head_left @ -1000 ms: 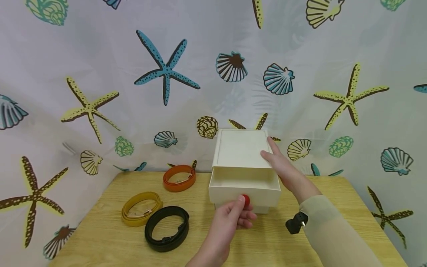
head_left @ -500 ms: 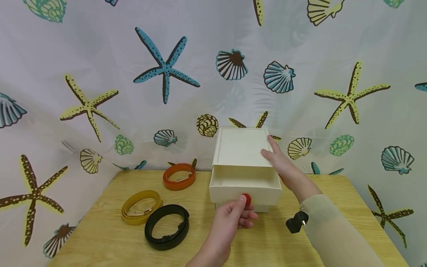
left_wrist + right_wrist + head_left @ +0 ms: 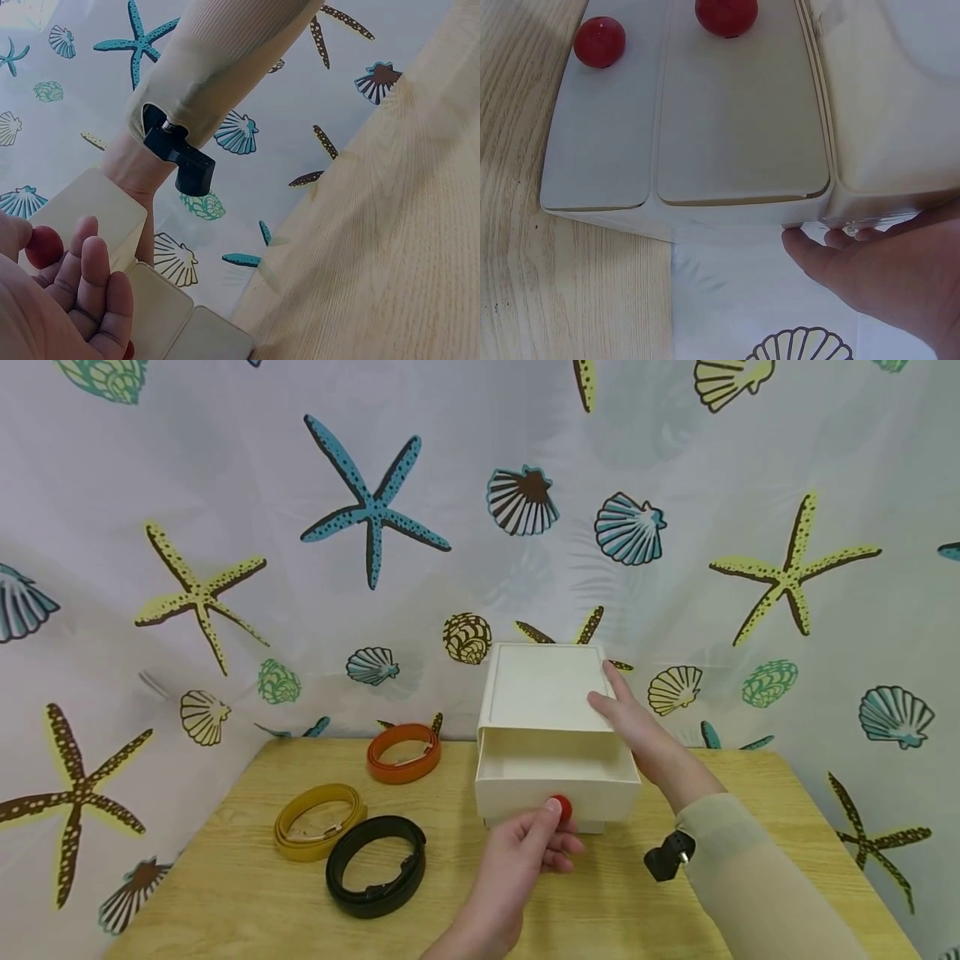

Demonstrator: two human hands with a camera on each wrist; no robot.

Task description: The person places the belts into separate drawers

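A small white drawer cabinet [image 3: 547, 685] stands on the table, its top drawer [image 3: 517, 793] pulled out and no contents visible in it. My left hand [image 3: 525, 852] pinches the round red knob [image 3: 561, 808] on that drawer's front between thumb and finger. In the left wrist view the other fingers [image 3: 94, 285] are loosely bent below the knob. My right hand [image 3: 637, 722] lies against the cabinet's right side, thumb and a finger at the top edge. From the right wrist, the lower drawers [image 3: 735, 120] look closed, each with a red knob [image 3: 600, 41].
Three coiled belts lie left of the cabinet: an orange belt [image 3: 403, 753] at the back, a yellow belt [image 3: 318, 822] and a black belt [image 3: 375, 867] nearer. A curtain [image 3: 225, 460] printed with starfish and shells hangs behind the wooden table [image 3: 225, 910].
The top drawer and its knob have shifted slightly to the right with my left hand. My right hand keeps its place on the cabinet. The head view has tilted down a little.
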